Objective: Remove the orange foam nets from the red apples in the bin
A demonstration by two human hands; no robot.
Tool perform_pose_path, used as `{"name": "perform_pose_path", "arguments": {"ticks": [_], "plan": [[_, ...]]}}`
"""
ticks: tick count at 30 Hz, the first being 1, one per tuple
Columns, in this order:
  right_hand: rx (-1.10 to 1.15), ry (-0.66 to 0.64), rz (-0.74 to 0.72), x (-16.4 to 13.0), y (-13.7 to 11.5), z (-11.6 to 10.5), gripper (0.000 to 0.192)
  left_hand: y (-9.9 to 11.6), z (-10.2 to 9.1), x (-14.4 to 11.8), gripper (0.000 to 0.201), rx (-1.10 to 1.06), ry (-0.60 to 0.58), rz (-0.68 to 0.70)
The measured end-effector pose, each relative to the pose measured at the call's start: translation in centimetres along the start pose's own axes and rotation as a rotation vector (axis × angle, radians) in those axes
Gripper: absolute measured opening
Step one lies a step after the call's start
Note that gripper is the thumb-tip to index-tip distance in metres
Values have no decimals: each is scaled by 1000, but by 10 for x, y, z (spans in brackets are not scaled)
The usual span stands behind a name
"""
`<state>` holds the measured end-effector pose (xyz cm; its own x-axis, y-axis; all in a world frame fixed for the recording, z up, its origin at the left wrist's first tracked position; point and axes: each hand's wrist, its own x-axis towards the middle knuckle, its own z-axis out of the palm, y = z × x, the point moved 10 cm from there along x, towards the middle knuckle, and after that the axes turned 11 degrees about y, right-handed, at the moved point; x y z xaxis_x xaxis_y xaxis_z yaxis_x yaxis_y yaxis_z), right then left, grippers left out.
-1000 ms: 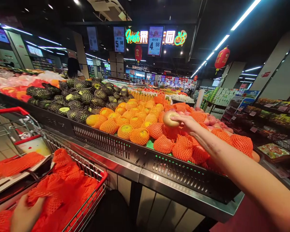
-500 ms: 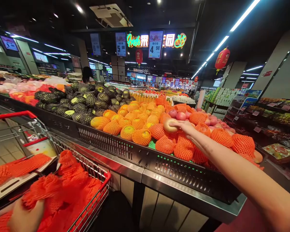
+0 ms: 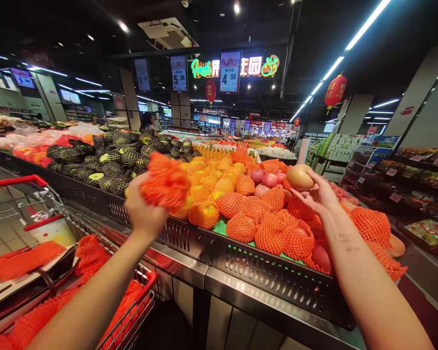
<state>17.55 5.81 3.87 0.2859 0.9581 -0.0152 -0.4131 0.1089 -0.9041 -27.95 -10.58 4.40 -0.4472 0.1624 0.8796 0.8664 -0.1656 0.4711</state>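
Note:
My left hand (image 3: 143, 206) is closed round a crumpled orange foam fruit net (image 3: 166, 183), held up over the front edge of the fruit display. In my right hand (image 3: 323, 194) a smooth yellow-brown round fruit (image 3: 300, 178) rests between thumb and fingers, raised above the pile and bare of any net. Below that hand lie apples in orange foam nets (image 3: 301, 236). Bare red apples (image 3: 269, 180) sit just behind. Orange fruits in yellow-orange nets (image 3: 204, 214) fill the middle of the display, between my two hands.
A shopping cart (image 3: 146, 287) stands at the lower left, with loose orange nets (image 3: 40, 311) and a cup-shaped container (image 3: 53, 228). Dark-netted melons (image 3: 113, 160) are heaped at the left. A black slotted rim (image 3: 255, 265) and metal edge border the display. A person (image 3: 148, 121) stands far behind.
My left hand has risen from the cart to the display with an orange net. My right hand has lifted the yellow-brown fruit and moved it right, turning its palm upward.

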Motion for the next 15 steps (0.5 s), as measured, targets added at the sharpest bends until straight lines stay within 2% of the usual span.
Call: {"name": "perform_pose_path", "arguments": {"ticks": [1, 3, 4, 5, 6, 8, 10, 12, 15], "plan": [[12, 5, 28, -2, 3, -1, 36, 41, 29, 9, 42, -49, -49, 49], [44, 12, 64, -6, 8, -2, 34, 119, 89, 20, 42, -105, -167, 143], [59, 19, 82, -6, 11, -3, 33, 147, 120, 20, 44, -99, -240, 148], [74, 28, 100, -6, 13, -5, 33, 165, 153, 17, 45, -56, -338, 95], [91, 35, 114, -6, 15, -7, 32, 177, 179, 12, 44, -29, -386, 35], [122, 32, 121, -3, 16, -11, 33, 188, 230, -10, 41, 11, -559, -68], [158, 6, 93, 0, 14, -12, 38, 181, 265, -36, 34, 63, -697, -169], [206, -5, 45, 3, 10, -12, 48, 171, 280, -53, 45, 91, -761, -196], [268, 26, -14, 3, 6, -12, 48, 159, 276, -55, 64, 110, -732, -161]]}}
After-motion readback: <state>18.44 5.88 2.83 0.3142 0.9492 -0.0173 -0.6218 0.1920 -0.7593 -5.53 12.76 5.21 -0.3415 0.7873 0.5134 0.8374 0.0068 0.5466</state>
